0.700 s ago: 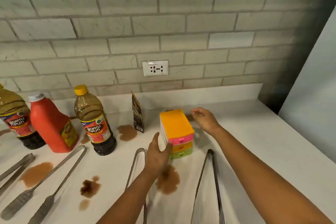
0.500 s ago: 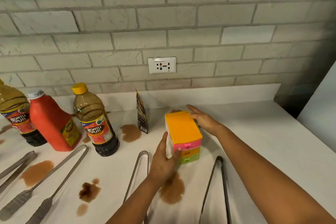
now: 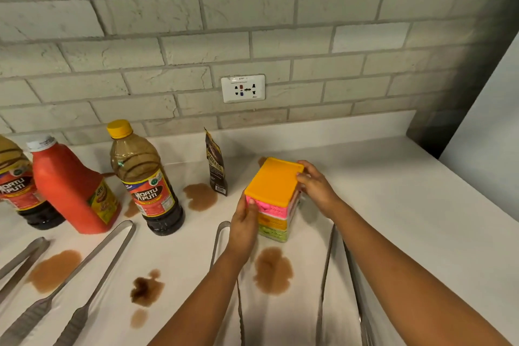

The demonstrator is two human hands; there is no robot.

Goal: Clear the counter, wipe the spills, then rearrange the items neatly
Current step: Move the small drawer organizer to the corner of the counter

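Stacked plastic drawer box with flat orange lid (image 3: 273, 181), pink perforated tier on top, orange tier below, lime-green tier at base; stands on white counter (image 3: 407, 205) near centre, upright, slightly turned; left hand (image 3: 243, 223) grips its near-left corner, thumb on the pink tier; right hand (image 3: 316, 185) curled round the far-right edge at lid level. Brown spill (image 3: 273, 270) on counter just in front of box; metal tongs (image 3: 334, 275) lie right of it under the right forearm, a second pair (image 3: 220, 233) partly hidden by left wrist. Dark standing pouch (image 3: 215, 167) just left of box, another brown puddle (image 3: 200, 196) beside it; further left, yellow-capped dark sauce bottle (image 3: 146, 180), red jug with white cap (image 3: 71, 185), one more sauce bottle (image 3: 19, 188) at frame edge; long steel tongs (image 3: 84, 284) and more spills front-left; grey brick wall with white socket (image 3: 243, 88) behind.
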